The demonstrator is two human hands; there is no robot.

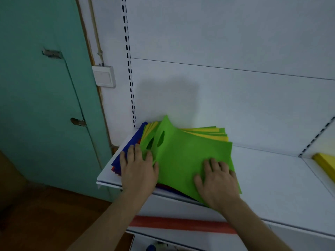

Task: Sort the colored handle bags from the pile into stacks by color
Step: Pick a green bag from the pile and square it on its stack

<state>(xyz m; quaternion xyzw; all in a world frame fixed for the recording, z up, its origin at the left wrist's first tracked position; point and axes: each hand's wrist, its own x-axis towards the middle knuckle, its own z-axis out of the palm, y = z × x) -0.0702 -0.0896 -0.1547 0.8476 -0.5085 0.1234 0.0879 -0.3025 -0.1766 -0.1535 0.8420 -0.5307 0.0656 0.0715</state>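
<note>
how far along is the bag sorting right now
Early. Done: a yellow stack sits at the far right of the shelf. In hand: both hands, left hand and right hand, lie flat on the top green bag. Left: the mixed pile beneath, yellow bags and blue bags unsorted.

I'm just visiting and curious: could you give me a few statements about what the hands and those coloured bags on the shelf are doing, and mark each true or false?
1. Both hands rest on the pile of coloured bags. True: the left hand and right hand lie flat on it.
2. The top bag is red. False: the bright green fabric handle bag is on top.
3. Yellow bags show beneath the green one. True.
4. The pile sits on the wooden floor. False: it lies on the white shelf.
5. The right hand is lifting a blue bag into the air. False: it presses the green bag's near corner.
</note>
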